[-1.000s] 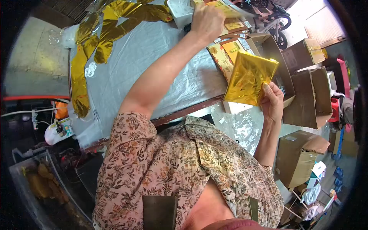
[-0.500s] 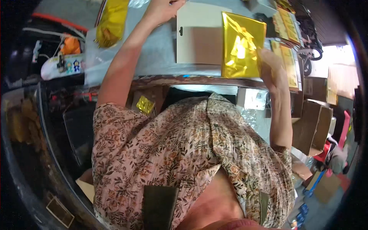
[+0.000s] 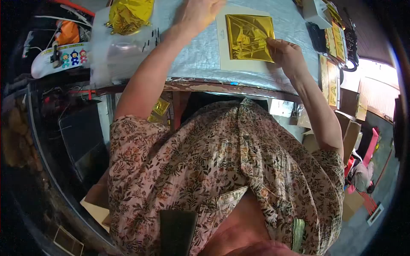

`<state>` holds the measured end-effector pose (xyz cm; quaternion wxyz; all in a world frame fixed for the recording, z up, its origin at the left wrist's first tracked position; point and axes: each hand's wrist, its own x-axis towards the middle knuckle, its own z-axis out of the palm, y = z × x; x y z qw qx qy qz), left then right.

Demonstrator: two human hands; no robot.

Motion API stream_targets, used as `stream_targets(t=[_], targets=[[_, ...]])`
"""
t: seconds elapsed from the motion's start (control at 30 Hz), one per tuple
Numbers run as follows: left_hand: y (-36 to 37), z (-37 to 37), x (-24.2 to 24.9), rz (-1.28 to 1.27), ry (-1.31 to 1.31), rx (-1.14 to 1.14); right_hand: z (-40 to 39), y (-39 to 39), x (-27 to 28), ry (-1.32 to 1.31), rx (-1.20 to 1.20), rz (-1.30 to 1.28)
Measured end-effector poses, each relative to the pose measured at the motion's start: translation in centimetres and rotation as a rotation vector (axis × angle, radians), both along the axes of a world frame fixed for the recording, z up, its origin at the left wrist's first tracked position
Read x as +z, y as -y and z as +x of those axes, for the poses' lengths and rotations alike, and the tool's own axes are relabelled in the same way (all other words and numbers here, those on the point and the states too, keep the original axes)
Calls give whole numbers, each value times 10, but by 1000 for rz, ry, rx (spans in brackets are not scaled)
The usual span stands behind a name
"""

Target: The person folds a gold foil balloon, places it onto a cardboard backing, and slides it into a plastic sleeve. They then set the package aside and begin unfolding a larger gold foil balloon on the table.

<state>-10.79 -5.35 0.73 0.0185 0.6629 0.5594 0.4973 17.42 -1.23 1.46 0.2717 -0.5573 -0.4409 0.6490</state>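
A flat gold foil packet lies over a cream card, which has a hang slot near its left edge. The fingers of my right hand pinch the packet at its right edge. My left hand is up beyond the card's far left corner, its fingers curled together and partly cut off by the top of the view. Whatever those fingers may hold does not show.
Crumpled gold foil in clear plastic lies at the table's left. Along the right side stand a white box and stacked gold packs. The table's worn front edge runs close to my body.
The gold packet has moved left and away from me, from the card's right side to over its middle, with my right hand on it. My left hand has shifted right.
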Motion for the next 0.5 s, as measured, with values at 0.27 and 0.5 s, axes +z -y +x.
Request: stream_targets(t=[0.27, 0.5], targets=[[16, 54, -29, -158, -552, -206, 1, -9, -2, 56, 108, 2], [16, 55, -40, -99, -563, -174, -10, -7, 13, 283, 277, 281]])
